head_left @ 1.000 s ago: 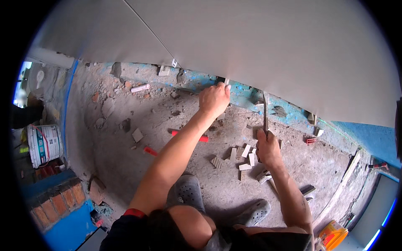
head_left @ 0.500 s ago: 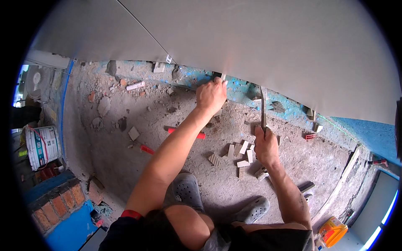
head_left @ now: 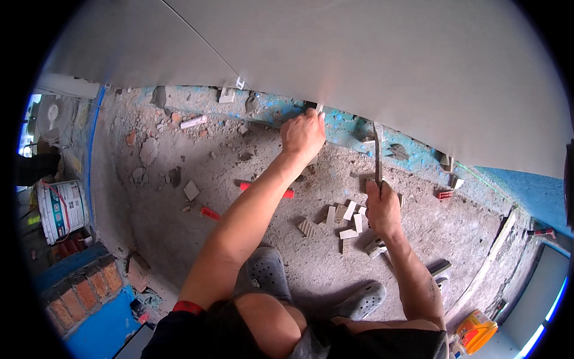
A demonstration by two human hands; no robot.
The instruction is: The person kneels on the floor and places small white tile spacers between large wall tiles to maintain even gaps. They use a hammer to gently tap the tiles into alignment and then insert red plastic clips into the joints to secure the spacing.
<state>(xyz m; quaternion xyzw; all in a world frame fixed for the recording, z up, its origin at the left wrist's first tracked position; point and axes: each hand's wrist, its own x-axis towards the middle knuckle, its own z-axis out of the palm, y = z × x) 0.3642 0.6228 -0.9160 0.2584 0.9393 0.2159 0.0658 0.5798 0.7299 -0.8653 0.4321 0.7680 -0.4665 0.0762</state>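
The large grey panel (head_left: 382, 72) stands against a neighbouring panel (head_left: 137, 48), with a white clip (head_left: 240, 82) at the lower end of their seam. Its lower edge runs above the rough floor (head_left: 418, 269), leaving a narrow gap. The left hand (head_left: 303, 133) pinches a small pale piece (head_left: 320, 108) at this edge; how far the piece extends beneath the panel cannot be determined. The right hand (head_left: 383, 209) is closed around the near end of a flat bar (head_left: 378, 155), whose far tip meets the edge farther right. Judged by position, coarse placement of the panel is complete and work at its lower edge is in progress. A block (head_left: 446, 163) sits at the edge on the right. Outstanding, by the same judgement: the pale piece is not yet released and the bar is not yet withdrawn. Loose tile offcuts (head_left: 348, 234) lie unused on the floor near the right hand.
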